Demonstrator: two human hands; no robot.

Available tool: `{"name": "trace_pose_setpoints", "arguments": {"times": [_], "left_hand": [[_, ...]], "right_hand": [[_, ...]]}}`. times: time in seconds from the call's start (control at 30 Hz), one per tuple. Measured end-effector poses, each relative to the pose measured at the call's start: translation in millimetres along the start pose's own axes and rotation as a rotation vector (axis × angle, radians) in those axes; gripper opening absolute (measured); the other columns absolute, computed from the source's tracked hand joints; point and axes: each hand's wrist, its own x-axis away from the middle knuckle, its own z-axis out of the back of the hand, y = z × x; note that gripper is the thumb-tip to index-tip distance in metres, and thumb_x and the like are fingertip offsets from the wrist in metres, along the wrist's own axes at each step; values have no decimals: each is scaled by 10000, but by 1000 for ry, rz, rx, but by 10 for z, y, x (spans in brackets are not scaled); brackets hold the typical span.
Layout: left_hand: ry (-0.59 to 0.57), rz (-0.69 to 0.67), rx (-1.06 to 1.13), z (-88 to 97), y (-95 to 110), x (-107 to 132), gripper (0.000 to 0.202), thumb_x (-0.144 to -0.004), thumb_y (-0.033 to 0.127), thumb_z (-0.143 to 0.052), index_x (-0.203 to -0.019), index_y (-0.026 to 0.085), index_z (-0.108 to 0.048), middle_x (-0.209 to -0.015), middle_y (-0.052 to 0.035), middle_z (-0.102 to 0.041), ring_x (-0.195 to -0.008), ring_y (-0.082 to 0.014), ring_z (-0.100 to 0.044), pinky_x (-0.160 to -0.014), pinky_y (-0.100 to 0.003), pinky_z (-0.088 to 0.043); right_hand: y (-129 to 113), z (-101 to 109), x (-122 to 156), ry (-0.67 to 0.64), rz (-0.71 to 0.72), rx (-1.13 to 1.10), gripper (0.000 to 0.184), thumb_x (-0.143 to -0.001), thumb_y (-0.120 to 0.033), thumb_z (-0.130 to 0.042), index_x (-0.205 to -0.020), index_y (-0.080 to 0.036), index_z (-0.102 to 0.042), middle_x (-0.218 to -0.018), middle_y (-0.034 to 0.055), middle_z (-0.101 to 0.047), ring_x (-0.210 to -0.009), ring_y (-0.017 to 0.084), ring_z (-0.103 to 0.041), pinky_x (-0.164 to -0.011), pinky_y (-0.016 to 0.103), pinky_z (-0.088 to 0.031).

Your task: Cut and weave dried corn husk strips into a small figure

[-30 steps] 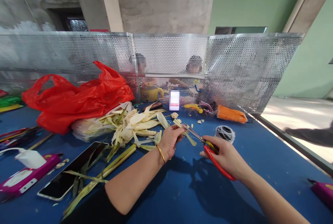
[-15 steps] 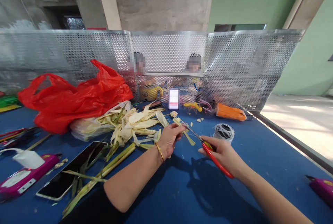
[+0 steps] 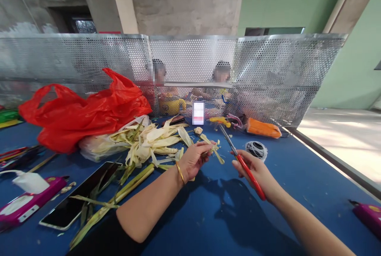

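My left hand (image 3: 196, 160), a gold bangle at its wrist, pinches a strip of corn husk (image 3: 219, 156) between thumb and fingers, and the strip's pale end juts out to the right. My right hand (image 3: 253, 170) is wrapped round the red handles of a pair of scissors (image 3: 228, 137). Their metal blades point up and away, to the right of the husk strip and apart from it. A heap of pale corn husks (image 3: 154, 141) lies left of my left hand. Beyond my right hand stands a spool of white thread (image 3: 256, 151).
On the blue table (image 3: 297, 192) are a red plastic bag (image 3: 95, 109), a phone (image 3: 80, 196), a purple power strip (image 3: 32, 200) and an orange packet (image 3: 263, 128). A perforated metal screen (image 3: 190, 55) stands at the back, with two people behind it.
The scissors have drawn back from the husk strip, and their blades have swung to point more upward. My left hand keeps its pinch almost in place.
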Motion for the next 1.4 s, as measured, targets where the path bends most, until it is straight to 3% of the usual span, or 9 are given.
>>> {"name": "trace_pose_setpoints", "arguments": {"times": [0.23,0.5,0.8,1.03,1.23,1.4], "left_hand": [[-61,69,-40,-109,-73,121,269,-573,149,-808,-816,143,-692,-672,16,-617,-587,-76,-558,-551,-198,-390],[-53,-3,-93,-200,-133,219,274,-559,199,-816,-791,136,-685,-723,-5,-623,-612,-88,-560,-563,-208,-380],[-118,43,-155,-197,-191,242,239,-590,200,-805,-789,133,-693,-730,-14,-630,-650,-100,-593,-598,-208,-407],[-125,64,27,-224,-257,244,295,-524,154,-853,-743,125,-658,-768,-26,-653,-711,-122,-625,-789,-274,-498],[-64,75,70,-244,-273,256,272,-546,116,-842,-729,117,-641,-755,-36,-656,-694,-126,-634,-760,-274,-518],[-84,79,56,-236,-294,253,270,-558,118,-837,-740,120,-638,-768,-38,-656,-692,-125,-634,-775,-281,-521]], "right_hand": [[-48,-49,-28,159,-48,-332,633,-479,-441,-861,-1006,-191,-615,-733,6,-630,-686,167,-592,-618,270,-482],[-79,-38,27,134,85,-336,468,-595,-357,-821,-981,-206,-602,-680,-42,-572,-545,93,-490,-501,215,-406],[-85,-59,41,122,51,-412,476,-609,-341,-804,-997,-209,-563,-721,-40,-578,-579,106,-541,-537,238,-457],[-144,-78,57,67,24,-457,476,-585,-354,-797,-948,-207,-526,-670,-50,-557,-550,109,-540,-539,254,-469],[-116,-70,47,38,23,-359,464,-608,-343,-776,-974,-204,-527,-682,-41,-572,-558,121,-545,-527,255,-443],[-95,-76,59,83,28,-309,429,-647,-286,-738,-1009,-204,-523,-685,-42,-580,-535,113,-536,-482,229,-404]]}}
